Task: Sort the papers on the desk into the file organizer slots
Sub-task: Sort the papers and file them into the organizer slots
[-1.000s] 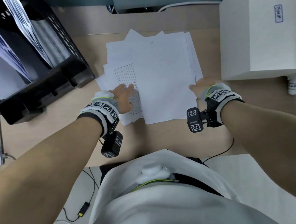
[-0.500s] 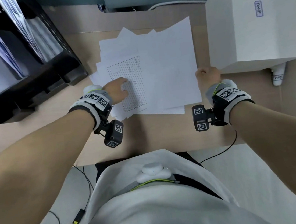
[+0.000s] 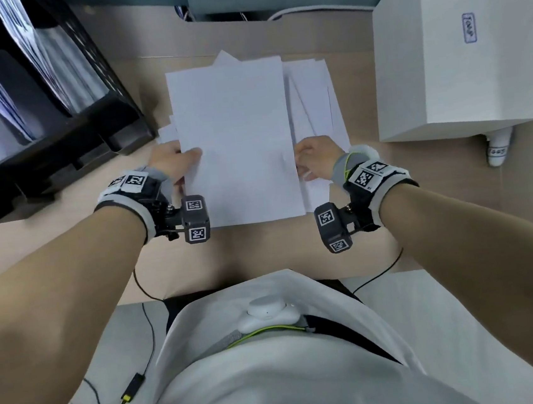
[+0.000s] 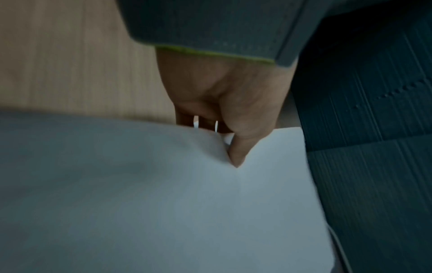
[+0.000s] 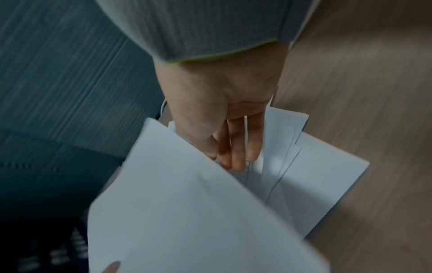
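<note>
A blank white top sheet (image 3: 235,139) is raised off the pile of loose papers (image 3: 313,98) on the desk. My left hand (image 3: 188,159) pinches its left edge, thumb on top and fingers beneath; the left wrist view shows that thumb (image 4: 236,157) pressing on the sheet (image 4: 163,203). My right hand (image 3: 311,157) is at the sheet's right edge. In the right wrist view its fingers (image 5: 233,147) lie fairly straight under the lifted sheet (image 5: 187,212), on the lower papers (image 5: 327,175). The black mesh file organizer (image 3: 56,151) stands at the far left with papers in its slots.
A large white box (image 3: 456,50) stands on the desk close to the right of the papers, with a small white bottle (image 3: 498,149) lying at its near edge. Bare desk (image 3: 263,245) lies between the papers and my body. Cables hang off the front edge.
Both hands were flat on the spread papers. The left hand has since taken hold of the top sheet's left edge and raised it, and the right hand has slid under its right edge.
</note>
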